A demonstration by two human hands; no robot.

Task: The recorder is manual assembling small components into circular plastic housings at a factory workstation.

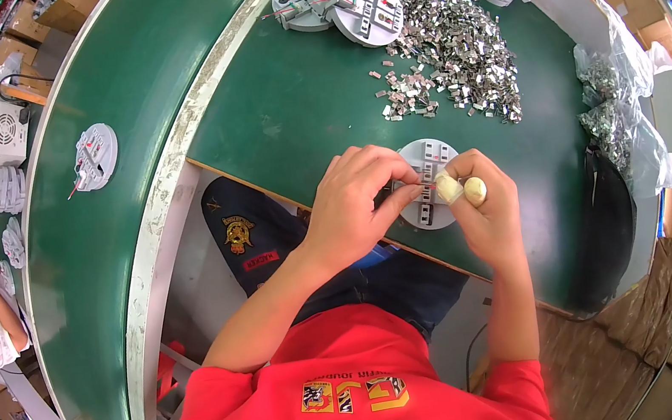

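A round pale-grey plastic disc [430, 148] with rows of rectangular slots lies near the front edge of the green table. My left hand [361, 202] reaches over its left side, thumb and index finger pinched together. My right hand [486, 204] is closed at the disc's right side, with cream-coloured finger covers on two of its digits. The fingertips of both hands nearly meet over the disc's middle. A thin reddish line, perhaps a wire, shows between them. What either hand pinches is too small or too hidden to make out.
Beyond the disc spreads a heap of small metal pieces [459, 46]. Similar discs [367, 12] are stacked at the back. On the left runs a green conveyor belt [132, 75] carrying one disc [96, 157]. Plastic bags [612, 124] and a black object [605, 228] are at right.
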